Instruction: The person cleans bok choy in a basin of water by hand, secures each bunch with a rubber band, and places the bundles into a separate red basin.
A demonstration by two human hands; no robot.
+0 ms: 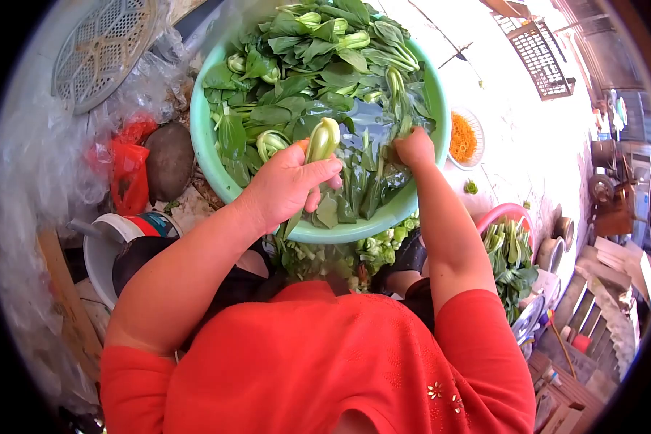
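Observation:
A large green basin (201, 148) holds water and many heads of bok choy (318, 47). Over its near rim, my left hand (286, 181) is closed around one head of bok choy (322, 139), pale base up and leaves hanging below. At the basin's right side, my right hand (414, 150) is closed by the water's surface, fingers partly hidden, with green leaves right at them. I cannot make out exactly what it grips. Long dark leaves float between the two hands.
Cut bok choy ends (383, 247) lie beneath the near rim. Right of the basin are a white bowl of orange shreds (464, 137) and a pink tub (500, 211) of greens. A white bucket (101, 260) and red plastic bag (129, 173) are left; a black crate (539, 58) stands far right.

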